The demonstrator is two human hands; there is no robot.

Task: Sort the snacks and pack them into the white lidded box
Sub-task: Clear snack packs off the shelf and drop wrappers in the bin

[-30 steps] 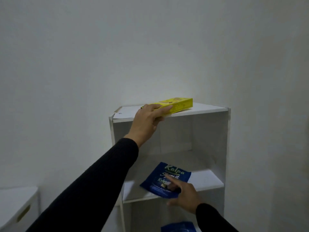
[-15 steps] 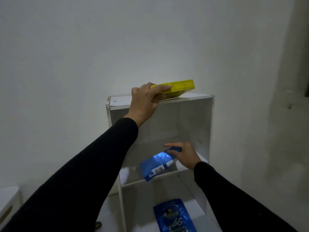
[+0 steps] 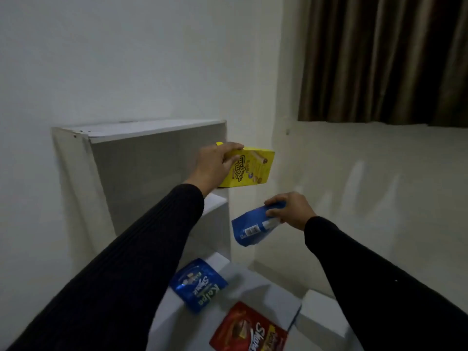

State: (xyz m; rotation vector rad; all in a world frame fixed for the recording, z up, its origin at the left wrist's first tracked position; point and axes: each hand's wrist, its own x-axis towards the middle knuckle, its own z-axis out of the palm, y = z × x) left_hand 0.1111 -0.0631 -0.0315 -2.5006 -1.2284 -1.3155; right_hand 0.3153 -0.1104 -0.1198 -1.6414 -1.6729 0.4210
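My left hand (image 3: 214, 166) grips a yellow snack box (image 3: 249, 171) and holds it in the air in front of the white shelf unit (image 3: 141, 138). My right hand (image 3: 291, 210) holds a blue snack pouch (image 3: 250, 228) by its top, to the right of the shelf, with the pouch hanging tilted. Lower down, a second blue pouch (image 3: 198, 283) lies on a white shelf board. A red snack pouch (image 3: 249, 329) lies on a lower white surface. The white lidded box is out of view.
The shelf unit stands against a white wall (image 3: 126, 59). A dark curtain (image 3: 385, 57) hangs at the upper right over a pale ledge. A white block-like edge (image 3: 321, 315) sits at the bottom right beside the red pouch.
My left hand lifted the yellow box off the shelf top and brought it down and right. My right hand pulled the blue pouch off the middle shelf. The view swung right and down.
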